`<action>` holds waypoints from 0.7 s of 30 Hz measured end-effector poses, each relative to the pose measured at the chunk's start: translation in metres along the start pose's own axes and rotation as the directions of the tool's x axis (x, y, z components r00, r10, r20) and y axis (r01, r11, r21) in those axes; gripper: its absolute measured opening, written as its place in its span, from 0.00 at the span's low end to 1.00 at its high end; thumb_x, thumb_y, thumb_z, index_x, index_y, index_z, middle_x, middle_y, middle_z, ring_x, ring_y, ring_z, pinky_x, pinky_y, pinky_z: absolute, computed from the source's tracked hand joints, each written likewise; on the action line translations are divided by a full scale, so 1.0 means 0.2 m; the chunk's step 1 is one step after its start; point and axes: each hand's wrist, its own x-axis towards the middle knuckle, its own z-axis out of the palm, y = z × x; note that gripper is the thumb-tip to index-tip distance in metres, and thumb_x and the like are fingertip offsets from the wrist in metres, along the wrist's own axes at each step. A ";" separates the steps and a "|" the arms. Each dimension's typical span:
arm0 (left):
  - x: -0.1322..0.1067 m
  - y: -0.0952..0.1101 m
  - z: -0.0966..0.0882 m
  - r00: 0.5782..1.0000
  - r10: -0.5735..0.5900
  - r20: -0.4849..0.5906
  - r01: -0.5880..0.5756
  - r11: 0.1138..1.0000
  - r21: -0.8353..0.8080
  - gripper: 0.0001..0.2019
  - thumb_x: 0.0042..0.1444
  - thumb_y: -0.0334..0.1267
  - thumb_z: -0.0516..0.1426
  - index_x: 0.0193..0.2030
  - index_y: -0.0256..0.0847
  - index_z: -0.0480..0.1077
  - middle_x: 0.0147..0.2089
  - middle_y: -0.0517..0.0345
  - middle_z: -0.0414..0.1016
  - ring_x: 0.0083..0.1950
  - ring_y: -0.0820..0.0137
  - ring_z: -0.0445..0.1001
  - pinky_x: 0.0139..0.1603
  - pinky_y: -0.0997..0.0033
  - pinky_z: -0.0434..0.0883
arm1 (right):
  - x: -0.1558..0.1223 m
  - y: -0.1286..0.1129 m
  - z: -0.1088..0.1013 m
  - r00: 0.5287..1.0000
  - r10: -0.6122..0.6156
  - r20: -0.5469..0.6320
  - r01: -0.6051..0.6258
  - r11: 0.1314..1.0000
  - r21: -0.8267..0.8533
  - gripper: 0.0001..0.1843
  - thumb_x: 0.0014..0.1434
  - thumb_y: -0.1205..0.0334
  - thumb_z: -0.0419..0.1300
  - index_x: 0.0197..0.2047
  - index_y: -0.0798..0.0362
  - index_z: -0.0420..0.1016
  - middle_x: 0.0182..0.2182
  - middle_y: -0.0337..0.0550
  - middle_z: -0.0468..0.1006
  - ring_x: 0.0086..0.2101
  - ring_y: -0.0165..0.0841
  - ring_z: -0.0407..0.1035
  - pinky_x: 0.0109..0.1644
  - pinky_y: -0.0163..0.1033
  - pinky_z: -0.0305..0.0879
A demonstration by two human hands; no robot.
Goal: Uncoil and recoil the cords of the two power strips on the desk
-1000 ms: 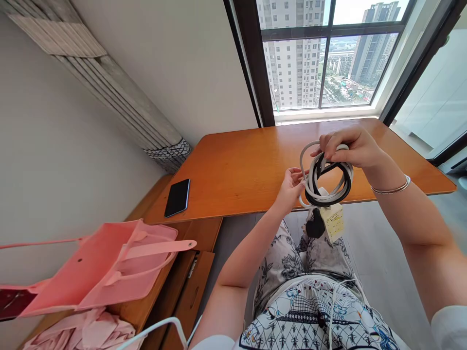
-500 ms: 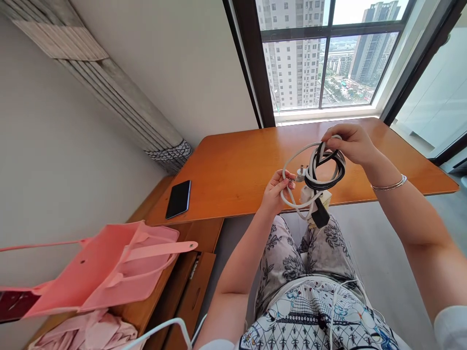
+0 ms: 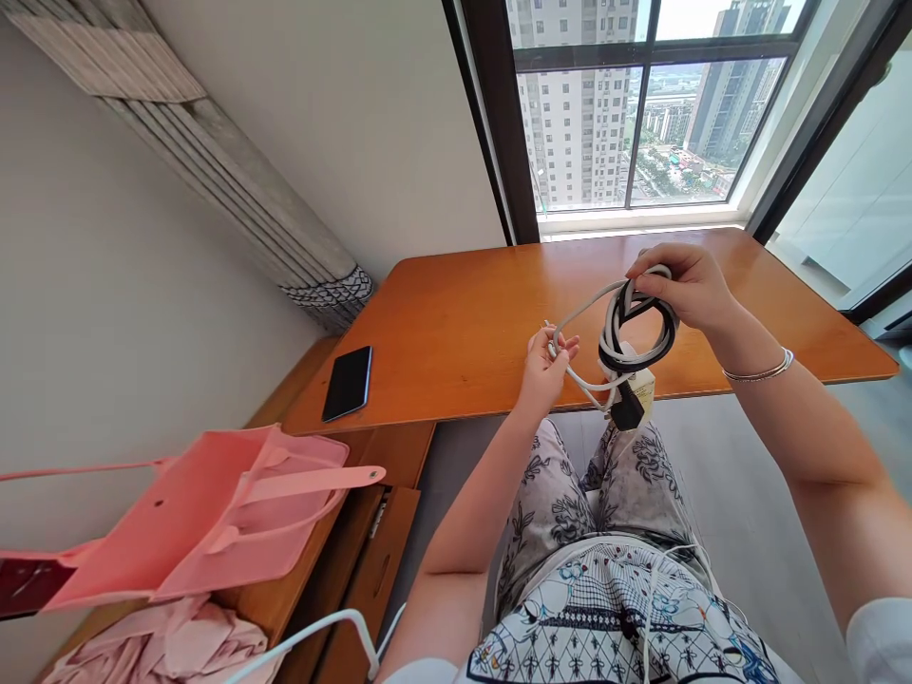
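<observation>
Over the front part of the table, my right hand (image 3: 680, 280) pinches the top of a coiled bundle of white and black cables (image 3: 611, 332). To its left, my left hand (image 3: 547, 366) grips a loose loop of the white cable (image 3: 588, 306) between thumb and fingers. A black plug (image 3: 628, 408) hangs at the bottom of the coil, beside a pale adapter block (image 3: 643, 388) with a yellowish label. Part of the block is hidden behind the cables and the black plug.
A dark phone (image 3: 348, 383) lies on the left of the wooden table (image 3: 442, 332). At the lower left, an open pink bag (image 3: 235, 513) sits on a wooden cabinet, with pink cloth (image 3: 163, 646) below it. A window (image 3: 648, 133) stands behind the table.
The white plug near my left fingers has dropped out of clear sight as that hand shifted along the white cable. My right hand keeps its hold on the coil; the view has tilted slightly.
</observation>
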 end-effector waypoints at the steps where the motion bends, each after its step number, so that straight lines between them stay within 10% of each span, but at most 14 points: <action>1: 0.01 -0.01 0.00 1.000 -0.011 0.000 0.011 1.000 0.020 0.13 0.47 0.34 0.65 0.34 0.40 0.63 0.49 0.59 0.68 0.49 0.69 0.79 0.58 0.64 0.73 | 0.00 0.00 0.01 1.000 0.000 0.006 0.000 1.000 -0.005 0.07 0.48 0.61 0.72 0.30 0.52 0.80 0.24 0.37 0.75 0.25 0.27 0.68 0.29 0.35 0.71; 7: 0.06 -0.07 -0.01 0.989 -0.001 -0.151 0.021 0.991 0.134 0.15 0.48 0.30 0.63 0.37 0.42 0.60 0.38 0.63 0.67 0.34 0.78 0.71 0.42 0.75 0.71 | 0.00 0.00 0.04 0.999 -0.042 0.034 0.042 0.999 -0.002 0.07 0.48 0.61 0.72 0.31 0.53 0.81 0.25 0.37 0.76 0.25 0.27 0.68 0.30 0.35 0.71; 12: 0.09 -0.08 -0.02 0.985 -0.046 -0.168 0.092 0.957 0.275 0.18 0.53 0.29 0.55 0.50 0.44 0.60 0.50 0.56 0.69 0.27 0.81 0.69 0.36 0.72 0.73 | -0.01 -0.01 0.07 0.997 -0.064 0.046 0.066 0.997 -0.046 0.08 0.50 0.59 0.72 0.31 0.53 0.81 0.25 0.38 0.76 0.26 0.27 0.68 0.31 0.35 0.71; 18: 0.08 -0.02 -0.06 0.996 -0.074 -0.044 0.081 0.626 0.776 0.17 0.56 0.31 0.55 0.52 0.40 0.67 0.47 0.47 0.71 0.46 0.58 0.77 0.56 0.52 0.72 | -0.02 -0.03 0.11 0.994 -0.075 0.077 0.082 0.992 -0.093 0.08 0.51 0.58 0.72 0.31 0.53 0.81 0.25 0.38 0.76 0.26 0.26 0.68 0.31 0.35 0.71; 21: 0.08 -0.03 -0.07 0.998 -0.032 -0.053 0.061 0.620 0.783 0.21 0.53 0.32 0.58 0.56 0.39 0.68 0.54 0.42 0.70 0.54 0.54 0.75 0.61 0.50 0.69 | -0.02 -0.02 0.11 0.996 -0.071 0.058 0.076 0.992 -0.096 0.08 0.51 0.58 0.71 0.31 0.53 0.81 0.25 0.38 0.76 0.26 0.27 0.69 0.31 0.35 0.71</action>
